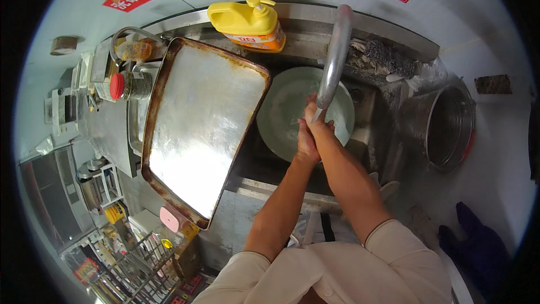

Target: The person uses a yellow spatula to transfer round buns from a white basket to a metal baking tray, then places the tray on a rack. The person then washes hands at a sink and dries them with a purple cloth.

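Both hands meet over a pale green basin [278, 109] in a dark metal sink, right below the curved metal faucet [335, 57]. My left hand [307, 141] clasps my right wrist from beneath; its fingertips show on the far side. My right hand [310, 109] lies above it under the spout, partly hidden by the faucet, so its finger shape is unclear. The basin holds liquid, and a pale streak shows at the spout's mouth. To the left, a large metal baking tray [202, 101] with browned rims leans over the sink's edge.
A yellow pump bottle [247, 23] stands behind the sink. Steel wool [386, 57] lies on the back ledge. A metal bucket [449, 126] is at the right, above a dark purple glove [476, 245]. Left are a red-lidded jar [135, 85] and a metal rack [130, 261].
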A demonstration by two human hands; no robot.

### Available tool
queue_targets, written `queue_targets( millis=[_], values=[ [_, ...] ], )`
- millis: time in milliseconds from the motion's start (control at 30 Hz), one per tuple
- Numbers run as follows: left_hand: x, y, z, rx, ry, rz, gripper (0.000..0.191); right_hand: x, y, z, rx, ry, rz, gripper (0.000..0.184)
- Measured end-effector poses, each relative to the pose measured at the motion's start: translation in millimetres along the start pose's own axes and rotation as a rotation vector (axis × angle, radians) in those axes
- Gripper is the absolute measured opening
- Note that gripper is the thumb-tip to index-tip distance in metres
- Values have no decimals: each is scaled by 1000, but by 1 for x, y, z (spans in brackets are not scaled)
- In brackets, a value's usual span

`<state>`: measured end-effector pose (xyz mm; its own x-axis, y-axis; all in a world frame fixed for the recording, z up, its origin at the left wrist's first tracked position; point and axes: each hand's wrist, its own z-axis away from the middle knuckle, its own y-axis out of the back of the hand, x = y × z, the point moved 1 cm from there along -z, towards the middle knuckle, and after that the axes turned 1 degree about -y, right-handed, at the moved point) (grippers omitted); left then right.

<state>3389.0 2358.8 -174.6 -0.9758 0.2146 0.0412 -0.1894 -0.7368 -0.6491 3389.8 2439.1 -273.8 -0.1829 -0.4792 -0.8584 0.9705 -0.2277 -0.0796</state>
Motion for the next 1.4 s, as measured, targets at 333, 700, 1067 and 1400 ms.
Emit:
queue_targets(
  millis=[333, 700, 1067, 1400],
  values=[
    [0, -13, -4, 414, -278, -646, 59, 4, -1, -27, -459, 562, 1045, 33],
    [18, -13, -88, -42, -310, -44, 71, -62, 53, 39, -409, -703, -815, 64],
    [38, -40, -132, 475, -800, -2051, 36, -113, 59, 138, -404, -571, -530, 51],
    [37, -35, -102, -217, -225, -3188, 19, -183, 76, 179, -683, 752, 193, 41]
  ],
)
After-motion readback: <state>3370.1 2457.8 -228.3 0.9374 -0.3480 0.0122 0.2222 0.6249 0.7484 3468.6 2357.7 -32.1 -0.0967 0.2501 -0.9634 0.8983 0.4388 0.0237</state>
